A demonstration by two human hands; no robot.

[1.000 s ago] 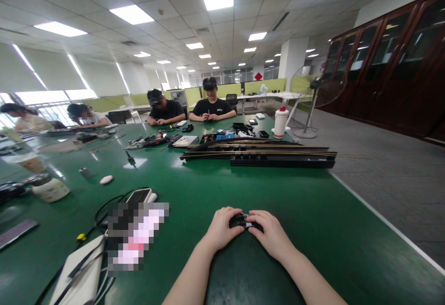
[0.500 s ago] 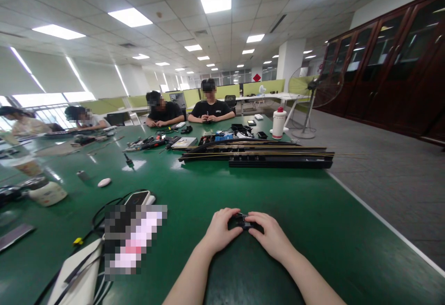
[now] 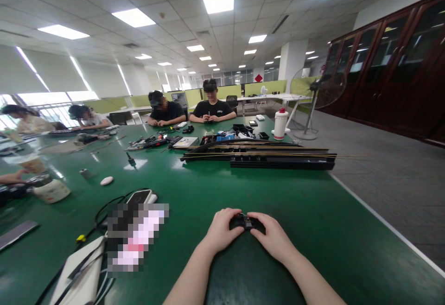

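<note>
While my L hand (image 3: 222, 227) pinches one end of a small, black, plastic-looking oblong device (image 3: 247, 222), my R hand (image 3: 273, 231) grips the other end, lower ctr of frame. Can't tell if it's touching the glossy green tabletop (image 3: 187, 198). Long black rails (image 3: 283, 162) lie mid-frame, right of ctr; a red-capped white bottle (image 3: 280, 126) stands upright just above them in frame.

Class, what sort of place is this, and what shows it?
Probably an open-plan office used partly as a workshop: yellow-green partitions and a white desk stand behind, while tools lie on the big green table.
</note>
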